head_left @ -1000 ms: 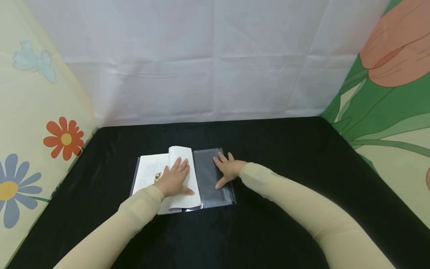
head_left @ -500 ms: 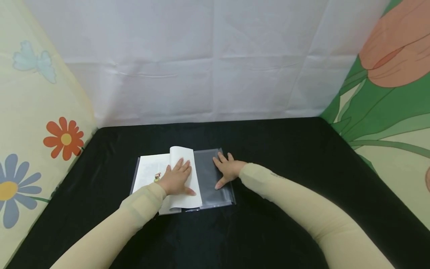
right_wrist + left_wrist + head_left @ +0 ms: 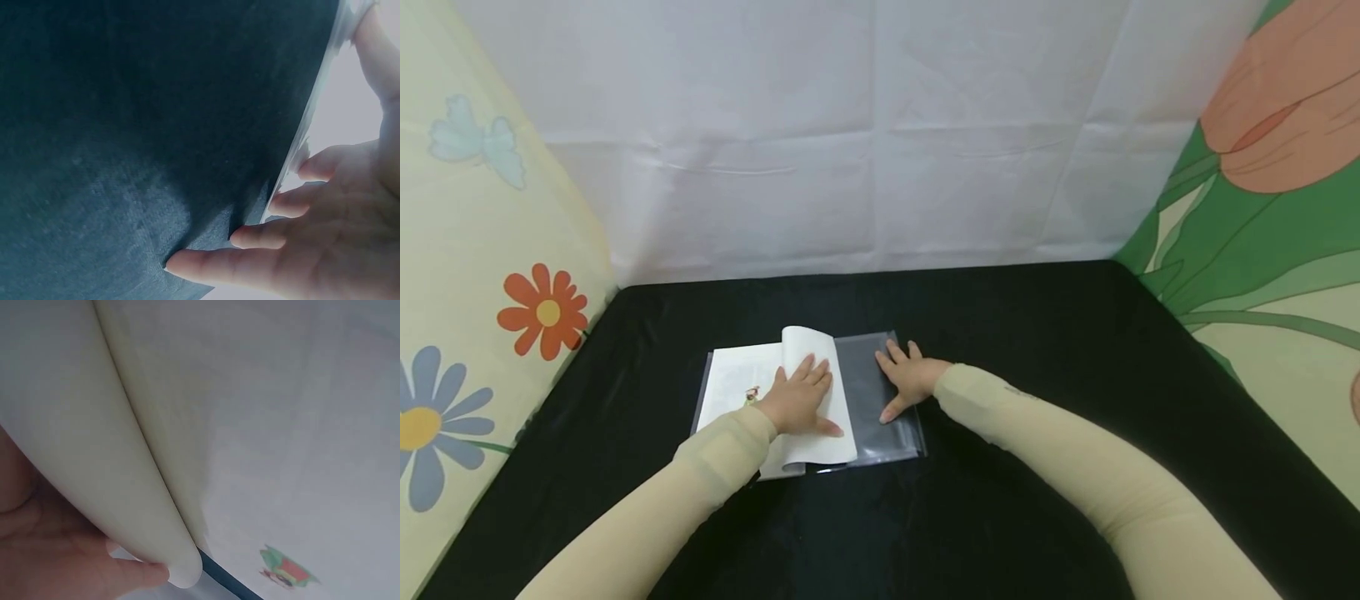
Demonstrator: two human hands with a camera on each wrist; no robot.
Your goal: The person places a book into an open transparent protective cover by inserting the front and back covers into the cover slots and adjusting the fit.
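Left hand [image 3: 797,402] flat, fingers spread, palm down, right hand [image 3: 908,382] just beside it, fingers splayed, both beige-sleeved arms reaching forward

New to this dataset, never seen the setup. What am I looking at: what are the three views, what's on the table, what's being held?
No machine here: a person works with two bare hands, in beige sleeves. One camera sits on the head and looks down at the table; one sits on each wrist, very close to that hand's work.

On the black tablecloth lies an open booklet resting on a clear plastic sleeve. The left hand lies flat on a curled white page, pressing it down; the left wrist view shows that page bending over beside a small printed picture. The right hand rests with spread fingers on the plastic sleeve, holding it down. Neither hand grips anything.

Behind are a white sheet and flowered cloths at the sides.
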